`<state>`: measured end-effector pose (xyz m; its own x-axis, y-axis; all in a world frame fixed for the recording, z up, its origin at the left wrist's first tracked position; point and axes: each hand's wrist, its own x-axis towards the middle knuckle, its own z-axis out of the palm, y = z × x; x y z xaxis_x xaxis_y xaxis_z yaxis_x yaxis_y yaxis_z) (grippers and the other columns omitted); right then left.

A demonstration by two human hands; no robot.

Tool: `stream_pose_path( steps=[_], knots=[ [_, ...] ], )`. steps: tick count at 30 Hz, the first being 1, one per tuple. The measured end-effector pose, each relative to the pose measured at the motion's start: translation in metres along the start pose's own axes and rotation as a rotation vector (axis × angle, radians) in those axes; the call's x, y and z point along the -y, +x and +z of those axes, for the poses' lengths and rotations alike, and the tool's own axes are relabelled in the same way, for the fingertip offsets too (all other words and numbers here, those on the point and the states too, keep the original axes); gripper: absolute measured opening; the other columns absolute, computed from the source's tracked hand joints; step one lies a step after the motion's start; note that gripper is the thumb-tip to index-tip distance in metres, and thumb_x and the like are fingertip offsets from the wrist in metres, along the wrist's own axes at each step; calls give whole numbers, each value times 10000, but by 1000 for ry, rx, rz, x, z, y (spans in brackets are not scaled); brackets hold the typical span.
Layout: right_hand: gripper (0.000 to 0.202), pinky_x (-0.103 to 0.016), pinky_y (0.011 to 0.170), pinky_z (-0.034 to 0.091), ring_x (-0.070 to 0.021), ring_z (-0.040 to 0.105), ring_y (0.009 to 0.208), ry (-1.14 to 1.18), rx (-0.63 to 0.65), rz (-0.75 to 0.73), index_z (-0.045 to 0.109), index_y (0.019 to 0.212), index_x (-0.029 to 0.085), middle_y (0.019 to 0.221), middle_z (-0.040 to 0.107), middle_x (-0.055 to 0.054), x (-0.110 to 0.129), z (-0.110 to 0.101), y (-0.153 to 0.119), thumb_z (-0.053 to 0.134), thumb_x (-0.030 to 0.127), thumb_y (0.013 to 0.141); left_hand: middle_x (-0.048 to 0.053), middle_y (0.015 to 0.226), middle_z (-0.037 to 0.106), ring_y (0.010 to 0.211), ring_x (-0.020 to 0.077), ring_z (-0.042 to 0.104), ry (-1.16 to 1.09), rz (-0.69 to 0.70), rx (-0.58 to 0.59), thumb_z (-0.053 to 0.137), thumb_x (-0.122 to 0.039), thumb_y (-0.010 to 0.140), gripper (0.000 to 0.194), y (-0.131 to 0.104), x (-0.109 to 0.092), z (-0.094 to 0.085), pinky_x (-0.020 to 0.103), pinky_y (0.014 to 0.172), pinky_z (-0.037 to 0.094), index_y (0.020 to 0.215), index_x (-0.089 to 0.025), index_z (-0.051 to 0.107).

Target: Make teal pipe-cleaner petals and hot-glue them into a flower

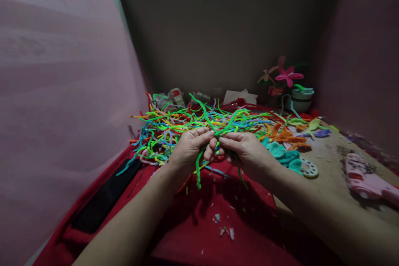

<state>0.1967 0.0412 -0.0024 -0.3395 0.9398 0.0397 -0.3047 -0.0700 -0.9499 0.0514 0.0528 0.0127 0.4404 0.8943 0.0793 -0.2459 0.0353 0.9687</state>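
Observation:
Green pipe cleaners (204, 108) cross between my two hands, their fuzzy ends sticking up and hanging down. My left hand (193, 143) pinches them with thumb and forefinger just left of the crossing. On the other side my right hand (240, 145) pinches them too, its fingertips almost touching the left ones. One green end (198, 174) dangles below the left fingers, another (242, 179) below the right. Exactly how the stems are joined is hidden by my fingers. Behind the hands spreads a tangled heap of multicoloured pipe cleaners (168, 122).
A red cloth (187, 232) with small scraps covers the front. At left lies a black flat object (106, 195). To the right are teal fuzzy petals (282, 153), orange ones (283, 135), a round holed disc (309, 168) and a pink glue gun (364, 178). A pot (299, 99) stands behind.

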Motion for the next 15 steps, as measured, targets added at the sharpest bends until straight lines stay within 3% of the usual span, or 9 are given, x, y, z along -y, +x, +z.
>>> stream_pose_path(
  steps=[4,12,15],
  knots=[
    [222,-183,403,246,-48,426,427,-29,18,-33,613,667,122,558,572,-6,1,1,-1,551,320,748,-13,438,540,348,53,462,109,39,-34,494,-249,811,228,-1,0,3,187,462,410,624,-122,524],
    [245,-182,360,237,-45,403,359,-53,-74,-21,592,613,123,506,554,1,4,3,-3,540,324,743,-12,544,581,351,77,478,526,160,-186,486,-266,802,158,-9,-2,14,194,362,365,755,-138,565],
    [214,-187,375,279,-59,437,386,-56,-136,-56,566,557,124,495,545,4,2,4,-2,562,274,710,-6,577,588,425,80,508,852,347,-217,446,-228,821,173,-10,5,10,193,428,407,814,-144,597]
  ],
)
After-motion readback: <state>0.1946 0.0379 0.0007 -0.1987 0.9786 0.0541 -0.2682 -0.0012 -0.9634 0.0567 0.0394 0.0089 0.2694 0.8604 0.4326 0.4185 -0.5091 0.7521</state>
